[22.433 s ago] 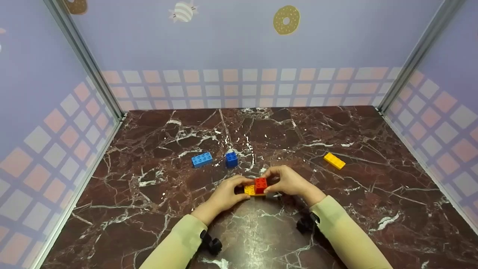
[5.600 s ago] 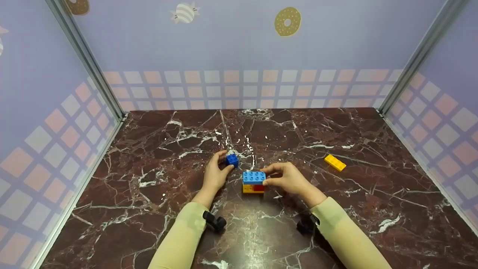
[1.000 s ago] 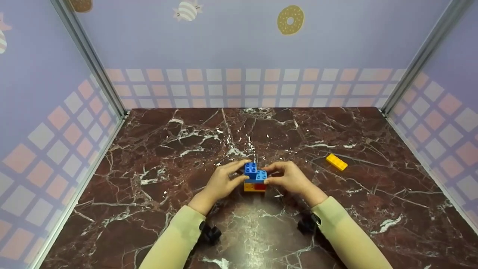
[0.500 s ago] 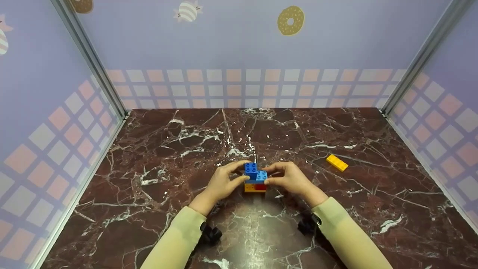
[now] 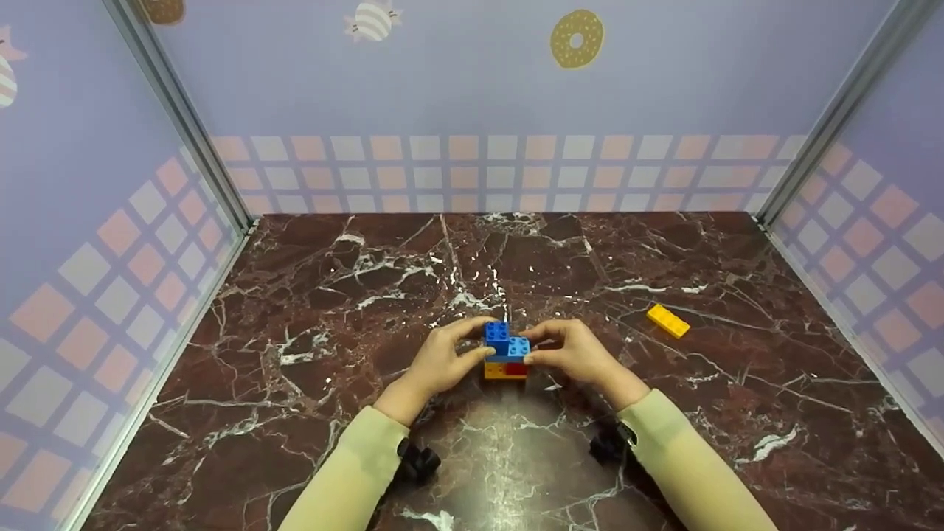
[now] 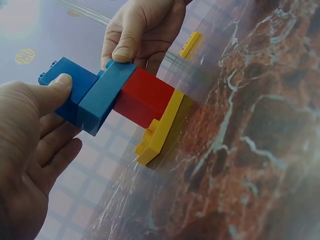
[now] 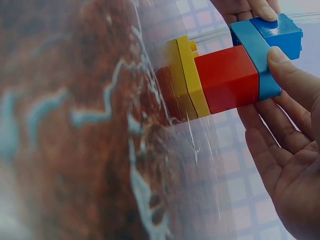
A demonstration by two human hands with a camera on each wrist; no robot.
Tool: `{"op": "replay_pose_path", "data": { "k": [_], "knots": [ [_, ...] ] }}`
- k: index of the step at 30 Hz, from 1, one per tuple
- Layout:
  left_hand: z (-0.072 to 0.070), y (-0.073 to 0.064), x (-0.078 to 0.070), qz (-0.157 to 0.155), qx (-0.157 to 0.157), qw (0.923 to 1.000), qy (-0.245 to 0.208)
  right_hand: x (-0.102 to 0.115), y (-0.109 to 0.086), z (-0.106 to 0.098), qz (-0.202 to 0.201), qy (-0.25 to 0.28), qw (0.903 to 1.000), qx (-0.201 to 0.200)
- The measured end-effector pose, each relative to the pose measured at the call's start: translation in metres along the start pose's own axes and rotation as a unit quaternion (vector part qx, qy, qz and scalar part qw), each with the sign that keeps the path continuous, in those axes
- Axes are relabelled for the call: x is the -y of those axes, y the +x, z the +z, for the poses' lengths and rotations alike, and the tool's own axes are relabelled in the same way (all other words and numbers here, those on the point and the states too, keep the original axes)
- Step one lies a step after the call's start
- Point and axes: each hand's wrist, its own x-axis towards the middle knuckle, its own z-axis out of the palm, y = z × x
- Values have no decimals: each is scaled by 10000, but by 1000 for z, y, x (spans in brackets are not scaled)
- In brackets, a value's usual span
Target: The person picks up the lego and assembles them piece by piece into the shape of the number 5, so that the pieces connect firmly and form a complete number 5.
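A small stack of toy building bricks stands in front of me on the table. Its base is a flat yellow brick [image 6: 155, 145], with a red brick [image 7: 227, 79] on the right half. Across the red one lies a light blue brick [image 7: 255, 55], whose left end overhangs the yellow studs. A dark blue brick [image 5: 496, 338] sits upright on that left end. My left hand [image 5: 445, 356] pinches the dark blue brick between thumb and fingers. With thumb and fingers my right hand [image 5: 575, 355] grips the light blue brick's right end.
A second flat yellow brick [image 5: 668, 321] lies apart at the right on the dark red marbled table [image 5: 354, 295]. Patterned lilac panels [image 5: 472, 88] close off the back and both sides. Each wrist wears a black camera mount [image 5: 419, 463].
Earlier the light blue brick went onto the red one, then my left hand brought the dark blue brick over from behind onto it. Over the last second both hands have stayed nearly still.
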Motion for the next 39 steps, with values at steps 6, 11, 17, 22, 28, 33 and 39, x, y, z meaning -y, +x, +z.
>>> {"op": "replay_pose_path", "data": {
  "k": [6, 11, 17, 22, 28, 33, 39],
  "knots": [
    [2, -1, 0, 194, -68, 9997, 135, 0, 0, 0, -22, -49, 10000, 0],
    [4, -1, 3, -156, -108, 9996, 205, 0, -1, 0, -91, 21, 9999, 39],
    [5, -3, 6, 47, -175, 9983, 555, 0, -1, 1, -41, 34, 10000, 35],
    [6, -5, 7, 190, -269, 9978, 576, -1, 0, 1, 14, 14, 10000, 19],
    [11, -7, 10, -286, -371, 9987, -212, -1, 0, 0, -23, 9, 10000, 42],
    [15, -8, 12, -731, -462, 9911, -1008, -1, -1, 1, 17, -46, 10000, -7],
    [19, -9, 13, -1213, -652, 9781, -1560, 1, 0, 2, 89, -174, 9998, -21]
  ]
}}
